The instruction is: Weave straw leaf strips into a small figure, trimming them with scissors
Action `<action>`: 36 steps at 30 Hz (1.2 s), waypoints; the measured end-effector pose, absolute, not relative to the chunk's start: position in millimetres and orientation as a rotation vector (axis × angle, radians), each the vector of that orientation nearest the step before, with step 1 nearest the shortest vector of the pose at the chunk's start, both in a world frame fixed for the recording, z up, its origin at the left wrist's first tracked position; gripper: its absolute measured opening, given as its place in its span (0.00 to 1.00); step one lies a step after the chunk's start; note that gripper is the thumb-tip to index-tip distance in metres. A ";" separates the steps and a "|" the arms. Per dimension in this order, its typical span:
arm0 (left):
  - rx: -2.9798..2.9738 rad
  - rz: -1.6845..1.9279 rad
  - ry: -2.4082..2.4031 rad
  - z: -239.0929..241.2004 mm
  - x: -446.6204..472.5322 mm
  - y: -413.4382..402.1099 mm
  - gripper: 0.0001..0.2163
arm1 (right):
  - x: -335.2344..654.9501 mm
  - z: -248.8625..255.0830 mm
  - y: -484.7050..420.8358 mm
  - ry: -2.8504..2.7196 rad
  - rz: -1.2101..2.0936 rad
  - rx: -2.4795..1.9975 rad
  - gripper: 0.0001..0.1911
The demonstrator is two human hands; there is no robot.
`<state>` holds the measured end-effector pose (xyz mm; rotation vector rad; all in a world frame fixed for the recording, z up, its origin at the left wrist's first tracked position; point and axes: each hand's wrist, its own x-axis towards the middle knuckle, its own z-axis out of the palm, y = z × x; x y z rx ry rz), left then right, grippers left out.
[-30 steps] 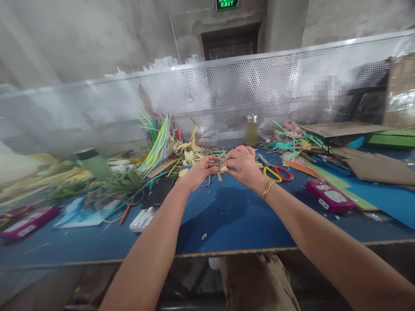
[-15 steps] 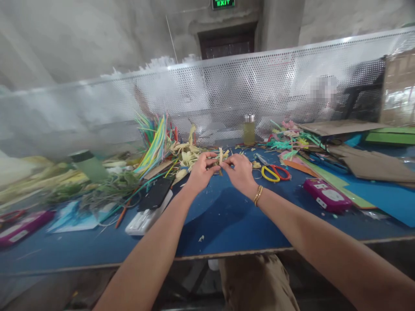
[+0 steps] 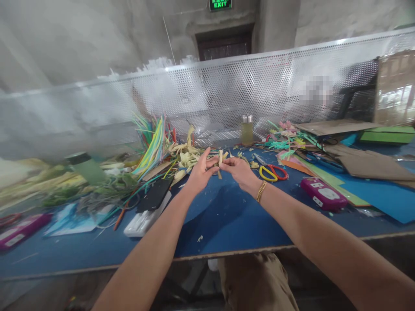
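Both of my hands meet over the middle of the blue table point(image 3: 227, 224). My left hand point(image 3: 200, 172) and my right hand point(image 3: 239, 169) pinch a small pale yellow strip piece point(image 3: 221, 160) between their fingertips, held just above the tabletop. A gold bracelet point(image 3: 261, 191) circles my right wrist. A heap of pale yellow strips point(image 3: 186, 156) lies just behind my left hand. A bundle of coloured strips point(image 3: 154, 140) fans upward to the left of that heap.
Yellow and red scissors point(image 3: 271, 172) lie right of my hands. A pink case point(image 3: 323, 193) sits further right, by green and blue sheets point(image 3: 372, 190). A black phone point(image 3: 154, 194) on a white box, a green bottle point(image 3: 87, 166), a yellow jar point(image 3: 247, 129) and a perforated metal screen point(image 3: 275, 86) are also present.
My hands have shifted slightly away from me and turned, and the pale strip piece now stands more upright between the fingertips. The view has drifted a little to the right.
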<state>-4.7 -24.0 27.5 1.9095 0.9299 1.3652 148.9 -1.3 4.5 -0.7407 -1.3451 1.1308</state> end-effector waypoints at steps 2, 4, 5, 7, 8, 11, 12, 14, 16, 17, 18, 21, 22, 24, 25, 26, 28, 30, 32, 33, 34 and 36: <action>1.913 1.377 0.911 26.9 -4.8 -23.4 0.32 | 150.7 5.6 -0.5 -1.366 1.137 -0.726 0.11; 1.918 1.454 0.938 25.6 -5.9 -21.3 0.31 | 152.7 6.8 1.7 -1.357 1.088 -0.713 0.11; 1.909 1.508 0.983 24.8 -6.9 -19.8 0.29 | 153.6 7.4 3.0 -1.341 1.054 -0.708 0.11; 1.863 1.601 1.106 23.0 -9.0 -16.6 0.24 | 155.0 8.7 5.1 -1.309 0.991 -0.701 0.11; 1.833 1.616 1.157 22.2 -9.5 -15.4 0.21 | 155.2 9.2 5.6 -1.296 0.969 -0.696 0.11; 1.766 1.523 1.147 20.5 -6.1 -15.1 0.21 | 152.7 10.0 3.5 -1.292 0.948 -0.661 0.11; 1.753 1.476 1.100 20.2 -3.5 -16.2 0.21 | 150.8 9.9 2.0 -1.296 0.951 -0.643 0.11; 1.729 1.427 1.022 19.9 2.4 -19.2 0.21 | 146.5 9.2 -1.2 -1.297 0.955 -0.611 0.10; 1.688 1.444 0.991 19.3 6.9 -21.8 0.19 | 142.7 7.8 -3.2 -1.298 0.953 -0.603 0.10; 1.659 1.462 0.988 18.8 8.2 -22.4 0.18 | 141.5 6.9 -3.4 -1.304 0.948 -0.607 0.09; 1.625 1.479 0.987 18.1 8.7 -22.6 0.17 | 140.9 5.8 -3.2 -1.316 0.941 -0.613 0.09; 1.526 1.502 0.971 15.5 7.4 -20.2 0.18 | 143.6 3.4 -1.7 -1.414 0.847 -0.661 0.08; 1.494 1.506 0.959 14.6 6.5 -18.8 0.18 | 145.7 3.4 -1.6 -1.467 0.769 -0.698 0.08; 1.435 1.512 0.932 13.4 4.6 -15.7 0.19 | 150.7 5.1 -3.7 -1.594 0.541 -0.796 0.08; 1.412 1.514 0.923 13.3 3.5 -14.3 0.19 | 153.2 7.0 -5.9 -1.656 0.403 -0.843 0.07; 1.392 1.519 0.918 13.4 2.4 -13.1 0.19 | 155.3 9.4 -8.7 -1.711 0.266 -0.878 0.07; 1.361 1.516 0.925 14.7 -0.3 -11.5 0.19 | 158.0 14.8 -15.1 -1.804 0.034 -0.901 0.07; 1.328 1.502 0.939 16.8 -3.3 -11.1 0.18 | 158.5 19.1 -20.1 -1.869 -0.100 -0.886 0.08; 1.288 1.494 0.958 19.2 -6.4 -11.6 0.18 | 157.7 20.6 -21.4 -1.889 -0.122 -0.871 0.09; 1.270 1.491 0.965 20.4 -7.8 -11.9 0.18 | 157.3 20.2 -20.7 -1.881 -0.101 -0.867 0.08; 1.256 1.489 0.966 21.7 -9.0 -12.3 0.17 | 156.9 19.3 -19.4 -1.869 -0.067 -0.861 0.08; 1.250 1.468 0.951 23.8 -10.7 -12.9 0.17 | 157.0 17.1 -16.1 -1.847 0.021 -0.837 0.06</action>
